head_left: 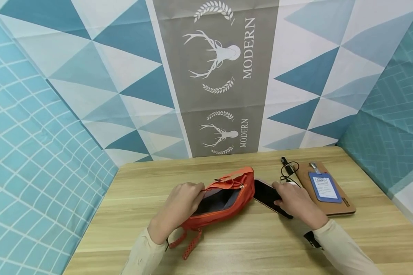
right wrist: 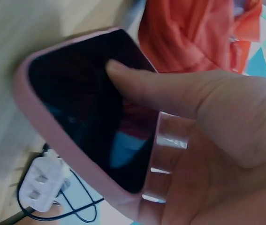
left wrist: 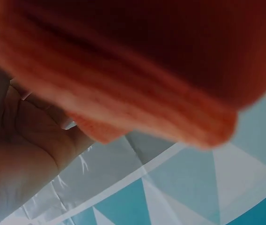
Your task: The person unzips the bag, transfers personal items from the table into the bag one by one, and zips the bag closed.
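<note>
An orange zippered bag sits on the wooden table, its mouth spread and its grey lining showing. My left hand grips the bag's left rim; in the left wrist view the orange fabric hides most of the fingers. To the right of the bag, my right hand holds a smartphone with a dark screen. In the right wrist view the phone's pink case shows, with the thumb across the screen and the fingers along the edge and underneath. The phone's far end is close beside the bag.
A brown flat case lies at the table's right, with a blue card holder on it. Beside it are a black cable and a white charger plug. Braided orange cords hang from the bag. Patterned cloth walls surround the table.
</note>
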`<state>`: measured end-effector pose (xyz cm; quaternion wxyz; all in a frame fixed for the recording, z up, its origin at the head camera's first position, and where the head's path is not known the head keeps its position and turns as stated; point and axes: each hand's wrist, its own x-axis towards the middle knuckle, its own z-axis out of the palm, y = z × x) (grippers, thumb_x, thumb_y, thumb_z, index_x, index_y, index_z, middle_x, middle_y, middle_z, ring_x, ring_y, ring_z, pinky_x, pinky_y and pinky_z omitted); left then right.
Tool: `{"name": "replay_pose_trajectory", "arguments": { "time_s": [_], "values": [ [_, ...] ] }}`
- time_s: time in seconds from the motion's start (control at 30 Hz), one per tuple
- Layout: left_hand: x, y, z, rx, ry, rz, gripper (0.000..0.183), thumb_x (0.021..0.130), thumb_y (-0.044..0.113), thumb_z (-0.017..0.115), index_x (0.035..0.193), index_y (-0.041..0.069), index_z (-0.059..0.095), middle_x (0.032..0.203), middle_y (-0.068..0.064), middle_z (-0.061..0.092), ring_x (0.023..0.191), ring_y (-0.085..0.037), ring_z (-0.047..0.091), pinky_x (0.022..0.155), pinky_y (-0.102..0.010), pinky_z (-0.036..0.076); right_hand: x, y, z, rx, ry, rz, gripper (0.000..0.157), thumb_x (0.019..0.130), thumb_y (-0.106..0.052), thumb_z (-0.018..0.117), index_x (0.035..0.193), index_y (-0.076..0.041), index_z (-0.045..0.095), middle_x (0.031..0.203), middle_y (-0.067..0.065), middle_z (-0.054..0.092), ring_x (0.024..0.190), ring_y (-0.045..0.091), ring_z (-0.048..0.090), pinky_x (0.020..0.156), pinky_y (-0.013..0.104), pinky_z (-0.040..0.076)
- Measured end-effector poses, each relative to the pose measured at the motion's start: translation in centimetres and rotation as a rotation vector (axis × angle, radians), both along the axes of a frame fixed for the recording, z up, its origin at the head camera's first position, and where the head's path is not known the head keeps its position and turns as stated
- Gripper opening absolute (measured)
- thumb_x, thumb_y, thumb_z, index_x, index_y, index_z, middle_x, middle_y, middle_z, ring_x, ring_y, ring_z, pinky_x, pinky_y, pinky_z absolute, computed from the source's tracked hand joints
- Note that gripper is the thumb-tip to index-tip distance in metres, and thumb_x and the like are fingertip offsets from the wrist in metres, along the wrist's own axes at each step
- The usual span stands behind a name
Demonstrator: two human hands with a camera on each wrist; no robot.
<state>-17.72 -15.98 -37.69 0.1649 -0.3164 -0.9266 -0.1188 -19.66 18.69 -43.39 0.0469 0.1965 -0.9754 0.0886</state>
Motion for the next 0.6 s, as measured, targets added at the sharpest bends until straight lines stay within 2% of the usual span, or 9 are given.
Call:
{"name": "replay_pose_trajectory", "arguments": {
  "time_s": [0.1,0.2,0.37,0.5,0.6],
  "values": [
    [-0.1,0.1,-0.1,0.004,-0.025,0.013,0.023,0.093,0.010,0.069,0.075,0.017,0.058,0.058,0.013,0.045,0.051,-0.003,0.040,0.049,-0.021,0.035,0.1,0.1,0.6,-0.014,-0.002,0.029,0.020,0.082,-0.012,0.080,0.096,-0.010,0.066,0.076,0.002,0.062,0.063,0.017,0.057,0.050,0.035,0.043],
    [-0.1,0.0,-0.2,0.009,-0.033,0.028,0.024,0.093,0.011,0.069,0.074,0.019,0.057,0.058,0.014,0.043,0.051,-0.003,0.040,0.049,-0.021,0.035,0.5,0.4,1.4,-0.014,-0.042,0.048,0.012,0.085,-0.008,0.076,0.091,-0.011,0.066,0.075,0.001,0.061,0.063,0.014,0.055,0.051,0.035,0.042],
    [-0.1,0.0,-0.6,0.002,-0.052,0.033,0.024,0.093,0.011,0.069,0.074,0.018,0.057,0.057,0.014,0.042,0.050,-0.004,0.039,0.049,-0.021,0.034,1.4,0.9,2.7,0.016,-0.053,0.066,0.014,0.083,-0.004,0.075,0.092,-0.011,0.066,0.073,0.000,0.061,0.059,0.012,0.050,0.048,0.031,0.039],
    [0.0,0.1,-0.5,-0.007,-0.068,0.037,0.023,0.094,0.011,0.068,0.074,0.017,0.057,0.058,0.013,0.043,0.050,-0.004,0.038,0.048,-0.021,0.033,2.0,0.9,3.9,0.003,0.019,0.092,0.017,0.081,-0.001,0.074,0.088,-0.014,0.067,0.068,-0.004,0.058,0.055,0.010,0.043,0.047,0.029,0.034],
    [-0.1,0.1,-0.4,-0.015,-0.069,0.043,0.024,0.094,0.012,0.068,0.074,0.018,0.057,0.057,0.013,0.043,0.050,-0.004,0.038,0.049,-0.021,0.033,2.5,0.3,4.7,-0.006,0.091,0.154,0.020,0.082,0.000,0.073,0.086,-0.020,0.068,0.066,-0.009,0.056,0.056,0.007,0.040,0.046,0.027,0.031]
  ]
}}
